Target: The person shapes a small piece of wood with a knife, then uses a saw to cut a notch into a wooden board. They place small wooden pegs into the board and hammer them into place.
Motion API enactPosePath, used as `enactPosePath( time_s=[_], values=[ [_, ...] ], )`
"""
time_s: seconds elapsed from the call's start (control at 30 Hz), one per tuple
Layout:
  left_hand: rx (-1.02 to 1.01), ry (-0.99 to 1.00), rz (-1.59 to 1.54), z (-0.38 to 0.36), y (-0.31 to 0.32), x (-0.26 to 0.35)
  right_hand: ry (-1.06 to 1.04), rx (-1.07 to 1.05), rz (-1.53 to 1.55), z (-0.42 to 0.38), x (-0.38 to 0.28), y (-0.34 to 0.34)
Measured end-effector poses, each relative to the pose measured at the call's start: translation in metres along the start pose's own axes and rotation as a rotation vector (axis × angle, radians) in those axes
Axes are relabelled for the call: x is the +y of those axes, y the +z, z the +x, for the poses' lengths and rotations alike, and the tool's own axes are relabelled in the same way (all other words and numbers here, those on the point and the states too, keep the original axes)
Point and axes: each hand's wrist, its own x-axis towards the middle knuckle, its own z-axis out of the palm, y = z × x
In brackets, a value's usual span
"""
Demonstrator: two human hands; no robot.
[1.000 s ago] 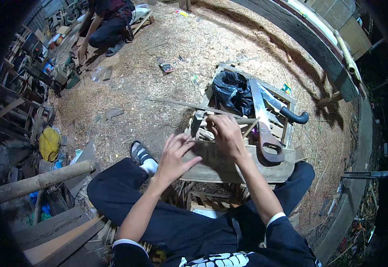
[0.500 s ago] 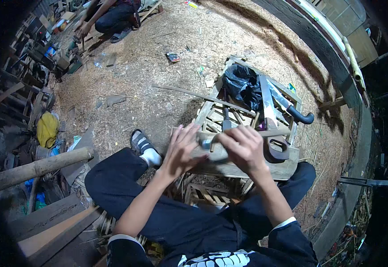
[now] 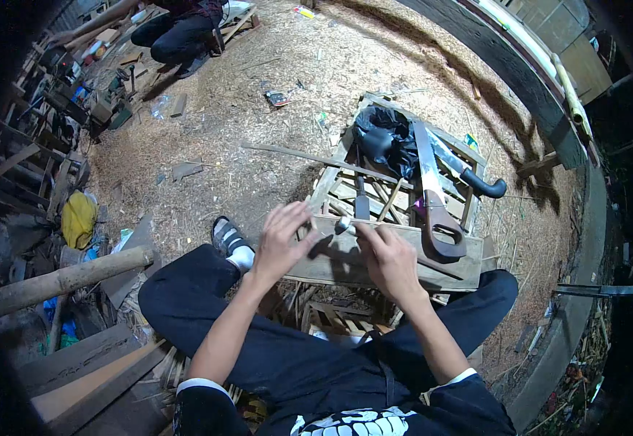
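Observation:
My right hand (image 3: 390, 263) is closed around a hammer, whose small whitish head (image 3: 343, 225) sticks out to the left, past the fingertips. Most of the handle is hidden by the hand. My left hand (image 3: 279, 243) is over the left end of a wooden plank (image 3: 331, 265), thumb and fingers apart, with nothing visible in it. A handsaw (image 3: 444, 231) with a brown wooden handle lies across the plank's right side. Beyond the plank, a dark flat-bladed tool (image 3: 361, 200) rests on the slatted wooden frame (image 3: 324, 187).
A black plastic bag (image 3: 385, 138) and another black-handled saw (image 3: 484, 183) lie on the slatted frame. A long thin strip (image 3: 287, 151) crosses its left edge. A bamboo pole (image 3: 69, 280) juts in at left. Another person (image 3: 186, 36) crouches at the upper left, near scattered wood.
My right hand has lowered slightly and turned, and the hammer's handle no longer shows to its right. My left hand has shifted a little left. The other person's arm has moved up.

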Motion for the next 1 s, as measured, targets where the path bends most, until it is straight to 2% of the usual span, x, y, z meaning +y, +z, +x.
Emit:
enactPosePath(
  time_s=[0.03,0.07,0.13,0.2,0.3,0.33,0.43,0.6,0.7,0.83,0.93,1.0],
  values=[
    [0.038,-0.016,0.102,-0.001,-0.004,-0.001,-0.087,-0.010,-0.041,-0.003,0.005,0.006],
    [0.077,-0.034,0.204,-0.001,-0.007,-0.003,-0.089,-0.011,-0.040,-0.004,0.005,0.010],
    [0.090,-0.022,0.186,-0.003,-0.003,-0.014,-0.084,-0.141,-0.094,-0.008,0.003,0.015],
    [0.121,-0.038,0.094,-0.005,0.005,-0.019,-0.116,-0.092,-0.093,-0.004,-0.003,0.015],
    [0.159,-0.032,0.062,-0.006,0.008,-0.022,-0.159,0.199,-0.015,0.008,-0.016,0.005],
    [0.151,-0.031,0.057,-0.006,0.008,-0.022,-0.157,0.197,-0.016,0.005,-0.016,0.008],
    [0.153,-0.033,0.026,-0.006,0.010,-0.025,-0.126,0.017,-0.200,-0.011,-0.003,0.029],
    [0.155,-0.044,-0.026,-0.007,0.013,-0.025,-0.058,0.025,-0.136,-0.005,-0.008,0.028],
    [0.128,-0.066,-0.008,-0.007,0.009,-0.023,-0.084,0.187,-0.060,0.004,-0.019,0.018],
    [0.126,-0.141,-0.184,-0.005,0.007,-0.018,-0.091,0.032,-0.164,-0.012,-0.009,0.036],
    [0.120,-0.134,-0.176,-0.003,0.007,-0.018,-0.059,0.017,-0.140,-0.004,-0.015,0.027],
    [0.113,-0.131,-0.171,-0.003,0.006,-0.017,-0.055,0.080,-0.093,0.001,-0.023,0.019]
  ],
)
